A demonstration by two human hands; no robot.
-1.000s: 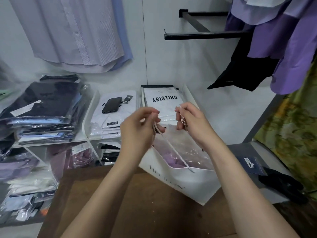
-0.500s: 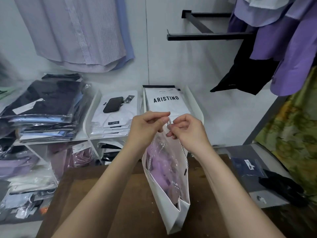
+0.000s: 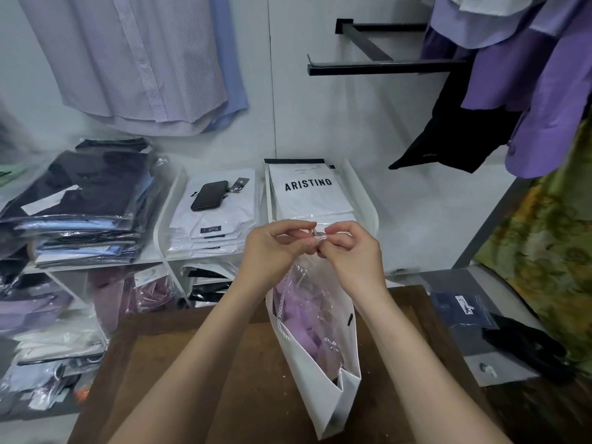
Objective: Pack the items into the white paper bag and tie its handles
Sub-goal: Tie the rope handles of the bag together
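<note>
The white paper bag [image 3: 344, 398] stands on the brown wooden table [image 3: 205, 379], its narrow side toward me and its mouth open. Inside it lies a purple garment in clear plastic wrap [image 3: 307, 328]. A twisted white rope handle [image 3: 282, 312] runs up from the bag's left wall to my fingers. My left hand [image 3: 272, 251] and my right hand [image 3: 350, 254] meet above the bag's mouth, fingertips together, each pinching the rope handles. The handles' upper part is mostly hidden between my fingers.
White shelves behind the table hold stacked wrapped shirts [image 3: 80, 206], a black phone [image 3: 209, 195] on a white pile, and an ARISTINO pack [image 3: 309, 187]. Shirts hang on the wall [image 3: 144, 59] and from a black rail [image 3: 384, 67]. A dark packet [image 3: 461, 307] lies at right.
The bag swung from lying tilted and broad-side to standing narrow-side toward me. My hands came together above its mouth, drawing the handles to one point.
</note>
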